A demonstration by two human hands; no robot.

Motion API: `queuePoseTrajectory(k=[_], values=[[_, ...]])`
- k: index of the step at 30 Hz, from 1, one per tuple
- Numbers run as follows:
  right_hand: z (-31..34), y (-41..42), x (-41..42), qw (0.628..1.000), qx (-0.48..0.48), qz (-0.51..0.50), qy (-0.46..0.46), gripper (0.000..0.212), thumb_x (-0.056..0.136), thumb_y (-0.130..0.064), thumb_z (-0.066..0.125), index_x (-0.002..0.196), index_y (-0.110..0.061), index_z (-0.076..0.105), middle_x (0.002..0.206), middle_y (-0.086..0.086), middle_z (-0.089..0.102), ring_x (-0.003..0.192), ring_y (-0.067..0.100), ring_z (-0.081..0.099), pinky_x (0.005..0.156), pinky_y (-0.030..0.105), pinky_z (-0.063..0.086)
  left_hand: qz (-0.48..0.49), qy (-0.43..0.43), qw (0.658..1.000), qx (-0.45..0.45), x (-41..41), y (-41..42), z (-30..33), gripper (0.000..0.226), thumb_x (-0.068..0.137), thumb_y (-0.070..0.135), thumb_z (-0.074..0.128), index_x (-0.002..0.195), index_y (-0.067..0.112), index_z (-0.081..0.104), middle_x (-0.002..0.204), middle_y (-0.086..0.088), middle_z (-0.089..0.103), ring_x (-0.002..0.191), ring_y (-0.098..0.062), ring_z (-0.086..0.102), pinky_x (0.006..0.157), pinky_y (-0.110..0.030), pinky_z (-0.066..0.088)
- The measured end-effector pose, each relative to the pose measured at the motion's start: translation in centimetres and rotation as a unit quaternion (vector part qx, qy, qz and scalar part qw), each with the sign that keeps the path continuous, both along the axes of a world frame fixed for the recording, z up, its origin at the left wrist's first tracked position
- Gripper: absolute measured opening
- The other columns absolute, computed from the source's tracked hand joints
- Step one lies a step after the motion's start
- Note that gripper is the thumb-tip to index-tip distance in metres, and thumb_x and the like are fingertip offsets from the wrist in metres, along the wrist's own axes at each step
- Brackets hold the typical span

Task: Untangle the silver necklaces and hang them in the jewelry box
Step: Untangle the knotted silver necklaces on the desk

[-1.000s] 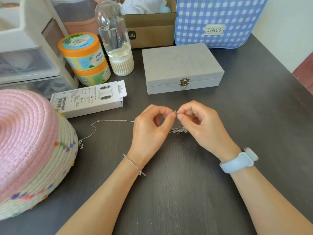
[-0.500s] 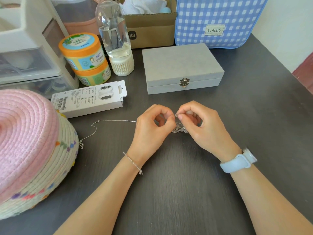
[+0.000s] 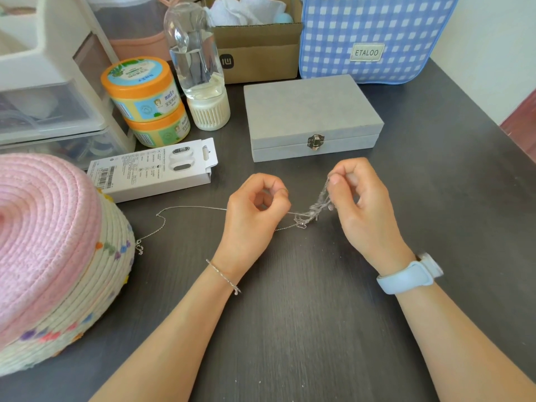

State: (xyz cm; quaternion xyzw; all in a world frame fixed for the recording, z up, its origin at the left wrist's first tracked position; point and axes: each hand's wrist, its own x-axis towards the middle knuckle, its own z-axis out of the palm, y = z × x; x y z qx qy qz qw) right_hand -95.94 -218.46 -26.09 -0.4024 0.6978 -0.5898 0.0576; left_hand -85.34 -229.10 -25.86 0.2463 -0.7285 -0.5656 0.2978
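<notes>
silver necklaces (image 3: 314, 208) strung between hands, near side of jewelry box (image 3: 311, 117); right hand (image 3: 359, 204) pinches raised end, left hand (image 3: 255, 211) pinches lower strand; hands apart.

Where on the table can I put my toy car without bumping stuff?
Bare tabletop lies between the two forearms, and more right of the grey jewelry box. It is crowded at the left and back: pink woven basket, white carton, orange jars.
</notes>
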Motion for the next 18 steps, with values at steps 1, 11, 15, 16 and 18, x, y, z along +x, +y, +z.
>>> queuePoseTrajectory(k=[1, 11, 15, 16, 18], values=[[0.04, -0.02, -0.09, 1.000, -0.009, -0.003, -0.018, 0.010, 0.088, -0.020, 0.042, 0.081, -0.026, 0.043, 0.060, -0.010, 0.050, 0.055, 0.008, 0.043, 0.057, 0.020, 0.038, 0.003, 0.000, 1.000, 0.012, 0.00, -0.02, 0.05, 0.025, 0.085, 0.000, 0.054, 0.068, 0.019, 0.052, 0.059, 0.010, 0.046, 0.051, -0.002, 0.040, 0.052, -0.013, 0.033], [0.21, 0.00, 0.38, 0.995, 0.006, 0.075, 0.062, 0.007, 0.090, -0.021, 0.051, 0.084, -0.021, 0.054, 0.064, -0.012, 0.054, 0.055, 0.010, 0.045, 0.055, 0.022, 0.038, -0.095, -0.016, 0.994, -0.059, 0.06, 0.11, -0.51, 0.009, 0.080, 0.022, 0.063, 0.079, 0.031, 0.064, 0.079, 0.012, 0.059, 0.064, -0.002, 0.051, 0.063, -0.014, 0.041], [0.34, 0.03, 0.33, 0.997, -0.001, 0.049, 0.052, 0.009, 0.089, -0.027, 0.050, 0.082, -0.034, 0.050, 0.061, -0.007, 0.053, 0.051, 0.014, 0.044, 0.054, 0.028, 0.039, -0.088, 0.005, 0.996, -0.008, 0.10, 0.04, -0.32, 0.014, 0.084, 0.014, 0.064, 0.075, 0.025, 0.065, 0.073, 0.011, 0.063, 0.065, -0.004, 0.052, 0.063, -0.015, 0.042], [0.33, 0.03, 0.30, 0.998, 0.001, 0.042, 0.051, 0.008, 0.088, -0.029, 0.049, 0.082, -0.034, 0.050, 0.059, -0.003, 0.052, 0.049, 0.015, 0.042, 0.053, 0.029, 0.038, -0.086, 0.013, 0.996, 0.013, 0.15, -0.02, -0.22, 0.016, 0.085, 0.011, 0.063, 0.074, 0.023, 0.064, 0.073, 0.010, 0.065, 0.064, -0.003, 0.052, 0.061, -0.014, 0.042], [0.28, 0.04, 0.24, 0.998, 0.008, 0.033, 0.044, 0.007, 0.089, -0.028, 0.052, 0.082, -0.030, 0.051, 0.054, -0.005, 0.049, 0.046, 0.012, 0.037, 0.050, 0.025, 0.034, -0.084, 0.039, 0.993, 0.067, 0.20, -0.22, -0.02, 0.011, 0.084, 0.014, 0.059, 0.074, 0.018, 0.060, 0.075, 0.008, 0.069, 0.068, -0.004, 0.056, 0.060, -0.014, 0.042]])
